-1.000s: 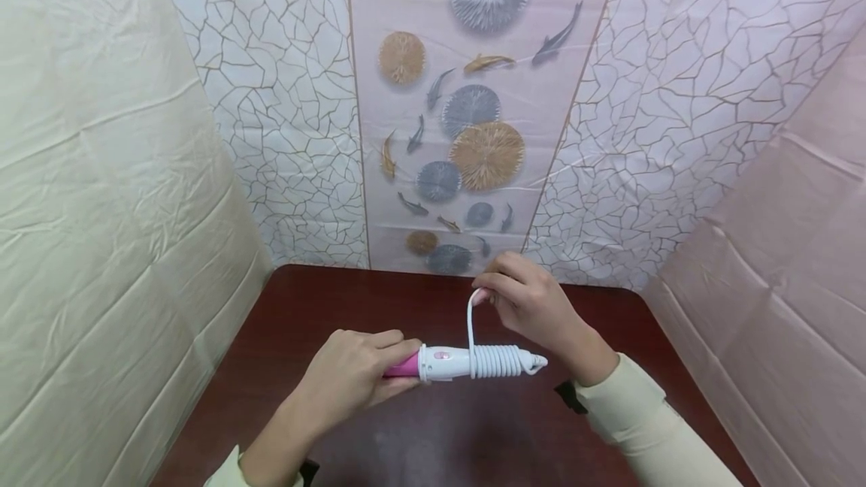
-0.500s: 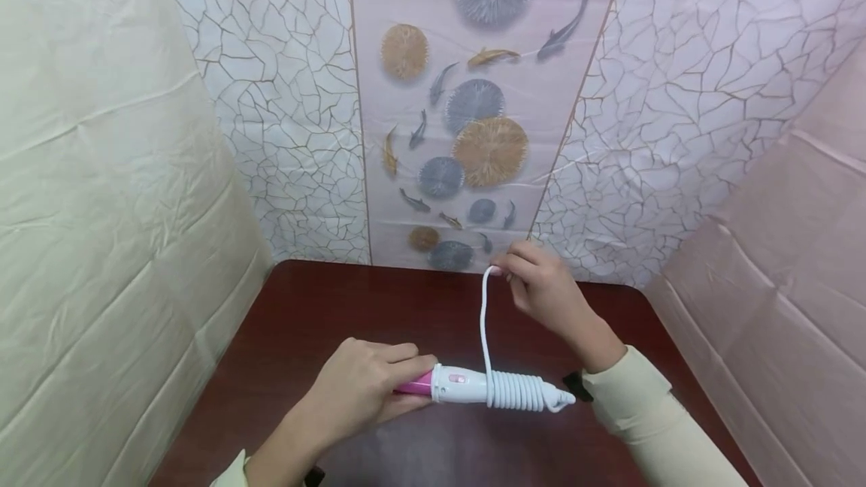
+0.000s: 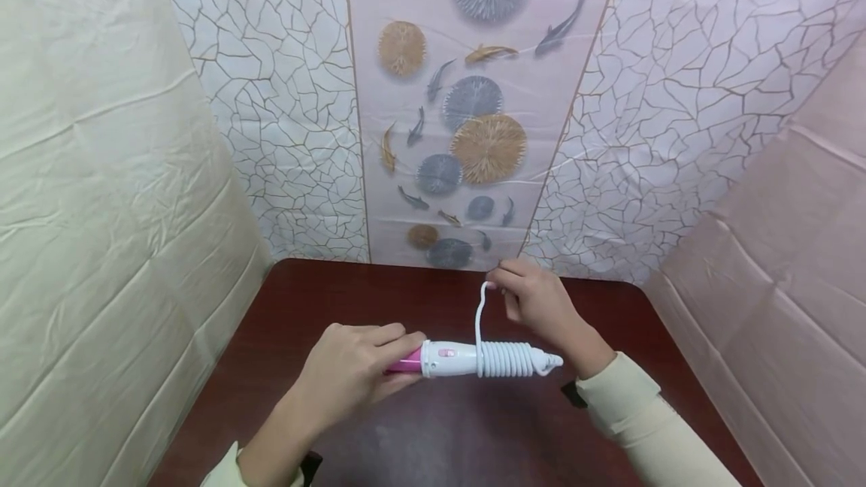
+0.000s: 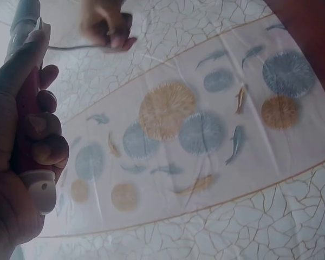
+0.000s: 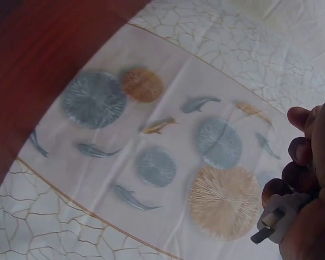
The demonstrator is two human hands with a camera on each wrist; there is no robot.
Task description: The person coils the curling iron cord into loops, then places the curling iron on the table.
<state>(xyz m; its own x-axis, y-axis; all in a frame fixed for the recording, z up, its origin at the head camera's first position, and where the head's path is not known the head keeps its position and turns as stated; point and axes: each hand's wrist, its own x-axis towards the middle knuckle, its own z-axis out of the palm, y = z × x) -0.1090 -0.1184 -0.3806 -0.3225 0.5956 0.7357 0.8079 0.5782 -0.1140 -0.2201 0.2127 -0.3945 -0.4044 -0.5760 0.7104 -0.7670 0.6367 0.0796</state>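
Observation:
A pink and white hair styling iron (image 3: 446,359) is held level above the table by my left hand (image 3: 348,363), its fingers around the pink barrel. White power cord (image 3: 506,360) lies in several close coils around the handle. From the innermost coil, a short free length rises to my right hand (image 3: 537,303), which pinches it. A two-pronged plug (image 5: 276,219) shows beside the right hand's curled fingers in the right wrist view. In the left wrist view, fingers (image 4: 46,132) wrap the pink barrel, with a white end piece (image 4: 40,190) below them.
Under the hands is a dark red-brown table (image 3: 325,295) with rounded back corners. A patterned cloth (image 3: 298,134) with fish and round motifs hangs behind it. Pale cloth walls (image 3: 122,246) stand close along both sides.
The iron and left hand went right and down, then back up and left. The right hand rose with the cord, then came down a little. The coils look the same.

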